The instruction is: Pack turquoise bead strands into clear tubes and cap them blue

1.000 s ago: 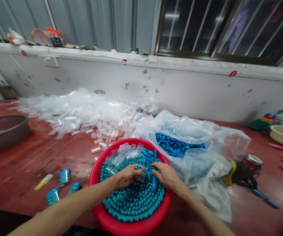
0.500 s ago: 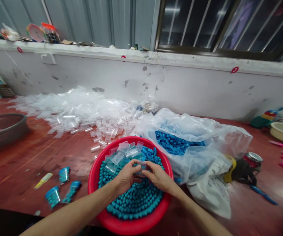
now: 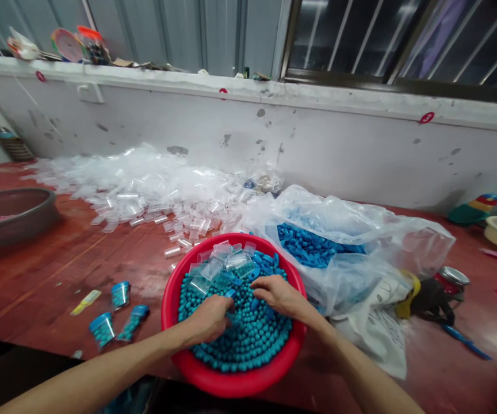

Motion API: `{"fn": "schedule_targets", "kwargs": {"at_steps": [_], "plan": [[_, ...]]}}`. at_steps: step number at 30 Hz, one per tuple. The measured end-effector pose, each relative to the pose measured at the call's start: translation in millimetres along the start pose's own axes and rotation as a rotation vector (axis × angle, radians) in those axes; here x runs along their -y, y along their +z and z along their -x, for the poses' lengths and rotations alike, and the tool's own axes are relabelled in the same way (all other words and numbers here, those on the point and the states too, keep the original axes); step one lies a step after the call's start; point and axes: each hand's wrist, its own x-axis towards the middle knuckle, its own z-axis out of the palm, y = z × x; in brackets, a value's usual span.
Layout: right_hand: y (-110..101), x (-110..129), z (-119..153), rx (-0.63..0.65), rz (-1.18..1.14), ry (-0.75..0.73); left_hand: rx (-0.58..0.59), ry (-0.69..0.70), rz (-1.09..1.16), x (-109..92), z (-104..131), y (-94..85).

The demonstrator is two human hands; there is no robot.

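Observation:
A red basin (image 3: pixel 169 299) stands in front of me, full of teal beads (image 3: pixel 252 345). Clear plastic sleeves (image 3: pixel 211 269) and blue caps (image 3: pixel 268 263) lie on top of the beads. My left hand (image 3: pixel 209 317) is closed over the middle of the basin, on a small clear container whose blue top shows above the fingers; the rest is mostly hidden. To its right, my right hand (image 3: pixel 278 294) hovers low over the beads and loose blue pieces, fingers curved and slightly apart, with nothing plainly in them.
Behind the basin is a heap of clear sleeves (image 3: pixel 157 178). A plastic bag (image 3: pixel 343 215) of blue caps lies to the right. Several filled blue-topped containers (image 3: pixel 120 294) sit at the left, near a grey basin (image 3: pixel 54 213). A jar (image 3: pixel 453 277) stands farther right.
Both hands were together on a clear sleeve. Now they are apart: the left has moved down and left with the container, while the right has come away near the blue pieces.

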Motion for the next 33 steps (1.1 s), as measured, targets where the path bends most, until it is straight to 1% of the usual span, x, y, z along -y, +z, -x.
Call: {"fn": "schedule_targets", "kwargs": {"at_steps": [2,3,6,9,11,13,17,19,21,24,27,28,30,33], "plan": [[-12,-4,7,-0.085,-0.028,0.030,0.017,-0.091,0.083,5,-3,6.2],[-18,-6,10,-0.105,-0.047,0.045,0.038,-0.120,0.120,6,-6,10.0],[-28,-12,19,-0.113,-0.100,0.088,0.151,-0.211,0.246,5,-21,22.8],[-27,-18,23,-0.108,-0.137,0.129,0.269,-0.293,0.394,0,-34,32.9],[-23,-21,22,-0.096,-0.167,0.151,0.321,-0.317,0.502,-3,-37,35.8],[-19,-23,20,-0.093,-0.182,0.158,0.353,-0.301,0.600,-7,-38,35.8],[-15,-22,19,-0.116,-0.121,0.121,0.386,-0.196,0.855,-12,-39,32.9],[-14,-21,20,-0.107,-0.098,0.103,0.409,-0.159,0.983,-12,-39,30.6],[-12,-20,22,-0.098,-0.096,0.090,0.434,-0.133,1.047,-14,-38,27.0],[-8,-20,24,-0.099,-0.164,0.123,0.438,-0.099,1.101,-16,-32,20.1],[-2,-19,22,-0.042,-0.393,0.190,0.411,-0.103,1.152,-18,-25,16.6],[0,-18,22,-0.029,-0.474,0.203,0.385,-0.109,1.159,-18,-23,16.8],[6,-17,21,-0.046,-0.585,0.211,0.308,-0.101,1.127,-17,-20,18.8],[15,-15,23,-0.072,-0.635,0.205,0.175,-0.053,0.995,-18,-14,22.2]]}}
